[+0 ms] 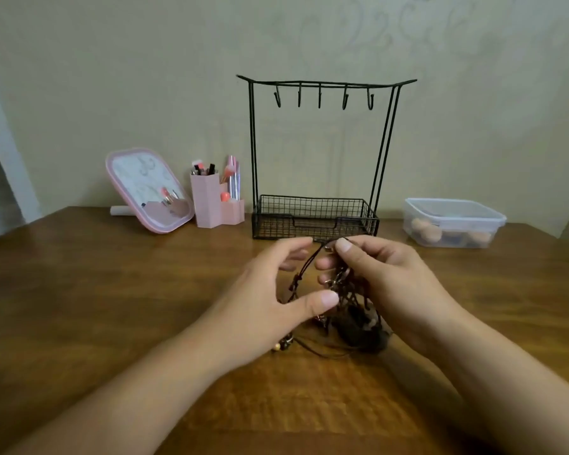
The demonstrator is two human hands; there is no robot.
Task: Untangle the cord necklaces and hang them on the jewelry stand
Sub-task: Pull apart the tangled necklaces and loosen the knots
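Right hand (pixel 372 274) pinches tangled dark-brown cord necklaces (pixel 345 307), lifting them so I see crossings; left hand (pixel 276 290) hovers open-fingered, holding nothing.

Dim, soft light (edges warped)

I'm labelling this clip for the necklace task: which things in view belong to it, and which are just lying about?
Belongs to the job:
tangled cord necklaces
jewelry stand, hooks bare
right hand, pinching a cord
left hand, open beside the tangle

Just lying about:
pink mirror
pink makeup holder
lidded plastic box
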